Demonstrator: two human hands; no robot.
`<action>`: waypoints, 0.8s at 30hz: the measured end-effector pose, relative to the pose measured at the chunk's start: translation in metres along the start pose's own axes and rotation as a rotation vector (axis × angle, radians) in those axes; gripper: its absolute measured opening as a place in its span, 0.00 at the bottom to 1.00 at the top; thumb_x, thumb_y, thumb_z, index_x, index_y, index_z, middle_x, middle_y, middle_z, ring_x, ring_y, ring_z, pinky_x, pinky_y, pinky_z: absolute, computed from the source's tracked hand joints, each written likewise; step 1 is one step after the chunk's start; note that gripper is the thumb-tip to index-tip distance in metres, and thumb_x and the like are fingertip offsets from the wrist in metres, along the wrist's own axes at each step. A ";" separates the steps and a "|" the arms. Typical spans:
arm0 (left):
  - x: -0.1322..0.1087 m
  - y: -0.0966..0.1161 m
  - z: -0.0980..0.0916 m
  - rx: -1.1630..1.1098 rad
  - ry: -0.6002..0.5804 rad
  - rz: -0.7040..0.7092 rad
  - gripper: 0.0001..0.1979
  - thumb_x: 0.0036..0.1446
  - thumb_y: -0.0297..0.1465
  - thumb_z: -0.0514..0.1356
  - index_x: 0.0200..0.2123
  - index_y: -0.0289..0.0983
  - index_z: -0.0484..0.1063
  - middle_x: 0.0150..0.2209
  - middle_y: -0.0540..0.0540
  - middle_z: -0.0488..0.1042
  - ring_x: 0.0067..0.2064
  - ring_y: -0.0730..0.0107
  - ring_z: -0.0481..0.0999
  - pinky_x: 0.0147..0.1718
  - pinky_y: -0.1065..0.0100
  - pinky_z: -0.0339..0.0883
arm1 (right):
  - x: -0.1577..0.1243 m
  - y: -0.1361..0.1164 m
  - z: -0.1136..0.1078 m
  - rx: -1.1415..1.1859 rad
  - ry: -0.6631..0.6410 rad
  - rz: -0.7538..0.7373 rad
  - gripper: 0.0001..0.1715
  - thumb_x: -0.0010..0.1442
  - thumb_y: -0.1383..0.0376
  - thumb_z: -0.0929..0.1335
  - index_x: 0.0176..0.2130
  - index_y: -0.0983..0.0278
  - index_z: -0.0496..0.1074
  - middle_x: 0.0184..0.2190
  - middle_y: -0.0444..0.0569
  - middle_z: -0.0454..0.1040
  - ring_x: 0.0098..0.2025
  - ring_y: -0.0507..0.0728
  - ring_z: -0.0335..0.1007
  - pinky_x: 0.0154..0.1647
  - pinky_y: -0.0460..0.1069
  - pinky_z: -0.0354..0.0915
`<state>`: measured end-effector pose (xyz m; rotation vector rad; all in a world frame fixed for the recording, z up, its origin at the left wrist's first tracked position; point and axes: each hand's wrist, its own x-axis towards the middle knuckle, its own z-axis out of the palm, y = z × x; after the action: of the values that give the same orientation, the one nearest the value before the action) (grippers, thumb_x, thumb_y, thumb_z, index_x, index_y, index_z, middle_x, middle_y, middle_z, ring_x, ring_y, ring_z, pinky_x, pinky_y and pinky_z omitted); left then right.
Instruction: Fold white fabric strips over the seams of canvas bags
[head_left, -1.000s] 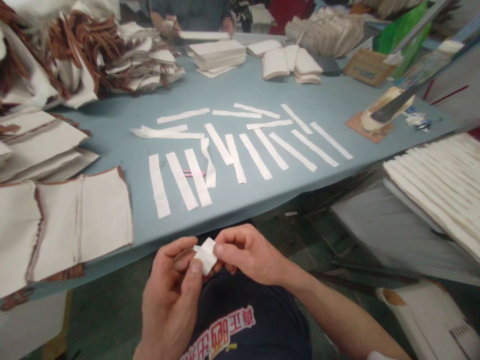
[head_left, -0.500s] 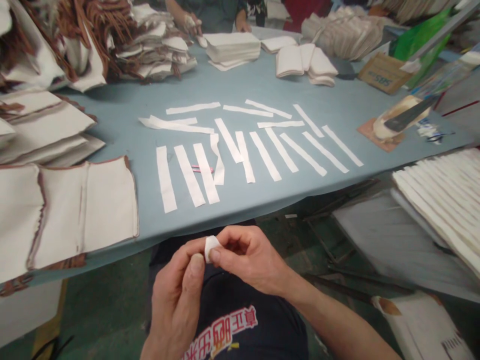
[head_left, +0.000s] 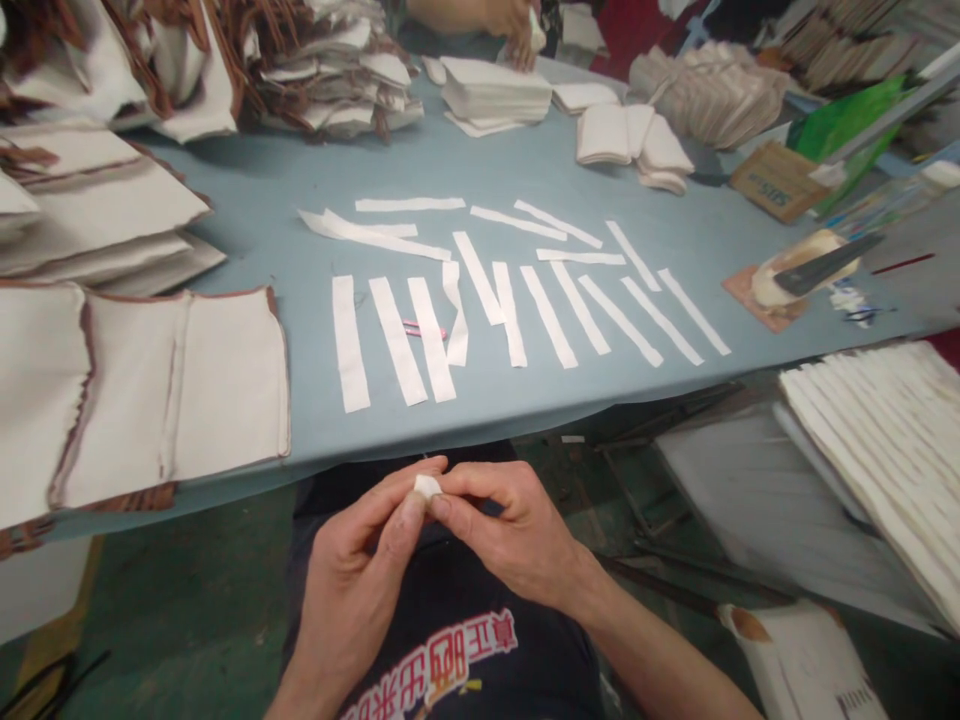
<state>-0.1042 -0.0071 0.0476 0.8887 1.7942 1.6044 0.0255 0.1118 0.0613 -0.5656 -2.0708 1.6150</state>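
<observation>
My left hand (head_left: pixel 360 560) and my right hand (head_left: pixel 510 530) meet just in front of the table edge. Between their fingertips is a small white strip (head_left: pixel 427 487), folded or wrapped close to my left index finger. The left thumb presses against it from below. On the other side, my right thumb and index finger pinch it. Fingers hide most of it, so its full length cannot be seen. Beyond my hands, several loose white strips (head_left: pixel 350 345) lie spread over the blue-green tabletop (head_left: pixel 300 190). A small pink tool (head_left: pixel 412 328) lies partly under one strip.
Stitched white fabric panels (head_left: pixel 225 390) and heaped pieces with brown edging (head_left: pixel 337 80) occupy the left. White stacks (head_left: pixel 495 95) stand at the back near a co-worker's hand (head_left: pixel 521 35). A tape dispenser (head_left: pixel 795 265) sits at right, above a ribbed white stack (head_left: pixel 877 450).
My left thumb has come up onto the white strip, and the hands are closer together. The view has shifted slightly. The co-worker's hand has moved right and up.
</observation>
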 end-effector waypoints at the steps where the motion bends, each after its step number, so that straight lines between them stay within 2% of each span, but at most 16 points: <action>1: 0.000 0.000 -0.001 0.010 0.000 0.014 0.14 0.67 0.41 0.67 0.48 0.45 0.91 0.49 0.43 0.90 0.47 0.58 0.92 0.48 0.71 0.84 | 0.000 0.000 0.001 -0.006 -0.001 0.018 0.15 0.72 0.63 0.71 0.39 0.65 0.88 0.32 0.49 0.85 0.33 0.53 0.79 0.36 0.46 0.69; 4: -0.001 0.000 -0.002 0.029 -0.001 0.042 0.15 0.68 0.40 0.64 0.46 0.42 0.91 0.47 0.42 0.91 0.44 0.58 0.92 0.46 0.70 0.85 | -0.002 0.002 0.005 0.012 0.004 0.085 0.16 0.73 0.61 0.71 0.38 0.64 0.88 0.32 0.48 0.86 0.33 0.54 0.80 0.36 0.47 0.70; 8: -0.003 -0.004 0.000 0.008 0.022 0.029 0.15 0.67 0.38 0.63 0.39 0.39 0.90 0.39 0.44 0.91 0.34 0.61 0.90 0.37 0.70 0.85 | -0.004 0.006 0.014 0.152 0.029 0.148 0.14 0.71 0.61 0.71 0.37 0.62 0.86 0.33 0.47 0.86 0.34 0.53 0.81 0.39 0.46 0.73; 10: -0.003 -0.009 0.001 -0.036 0.037 -0.008 0.15 0.66 0.39 0.64 0.36 0.39 0.89 0.34 0.45 0.90 0.29 0.64 0.86 0.31 0.71 0.82 | -0.004 0.008 0.018 0.233 0.048 0.174 0.14 0.70 0.59 0.73 0.35 0.63 0.84 0.30 0.46 0.84 0.31 0.52 0.79 0.35 0.45 0.72; 12: -0.005 -0.015 0.002 -0.160 0.074 -0.089 0.14 0.64 0.40 0.66 0.31 0.37 0.86 0.29 0.46 0.86 0.27 0.65 0.81 0.27 0.71 0.79 | -0.005 0.009 0.021 0.317 0.083 0.211 0.18 0.69 0.53 0.74 0.34 0.63 0.82 0.28 0.46 0.82 0.27 0.51 0.74 0.29 0.44 0.70; 15: -0.005 -0.023 0.005 -0.378 0.231 -0.192 0.14 0.62 0.39 0.69 0.27 0.37 0.81 0.25 0.49 0.80 0.26 0.66 0.77 0.26 0.70 0.74 | -0.007 0.013 0.021 0.425 0.202 0.230 0.26 0.68 0.44 0.76 0.33 0.63 0.78 0.25 0.44 0.79 0.24 0.49 0.69 0.26 0.43 0.69; 19: 0.006 -0.018 0.003 -0.523 0.471 -0.163 0.11 0.60 0.38 0.66 0.28 0.40 0.79 0.26 0.52 0.80 0.28 0.69 0.76 0.28 0.73 0.74 | -0.015 0.022 0.013 0.521 0.379 0.166 0.27 0.68 0.43 0.76 0.34 0.62 0.77 0.25 0.43 0.78 0.25 0.49 0.71 0.27 0.42 0.71; 22: 0.018 -0.002 -0.003 -0.592 0.627 -0.159 0.09 0.58 0.36 0.64 0.28 0.41 0.81 0.30 0.50 0.83 0.36 0.67 0.81 0.37 0.73 0.80 | -0.023 0.031 0.008 0.580 0.487 0.155 0.25 0.67 0.44 0.77 0.35 0.62 0.79 0.27 0.45 0.80 0.27 0.51 0.75 0.26 0.42 0.73; 24: 0.023 0.013 -0.008 -0.622 0.670 -0.169 0.10 0.59 0.32 0.63 0.26 0.42 0.81 0.31 0.50 0.83 0.40 0.66 0.82 0.45 0.71 0.82 | -0.027 0.036 0.005 0.630 0.584 0.146 0.23 0.64 0.45 0.79 0.37 0.62 0.80 0.29 0.45 0.81 0.29 0.52 0.76 0.24 0.42 0.75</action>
<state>-0.1232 0.0069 0.0613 -0.1027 1.5166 2.3134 0.0463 0.1002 0.0228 -0.8348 -1.0540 1.7847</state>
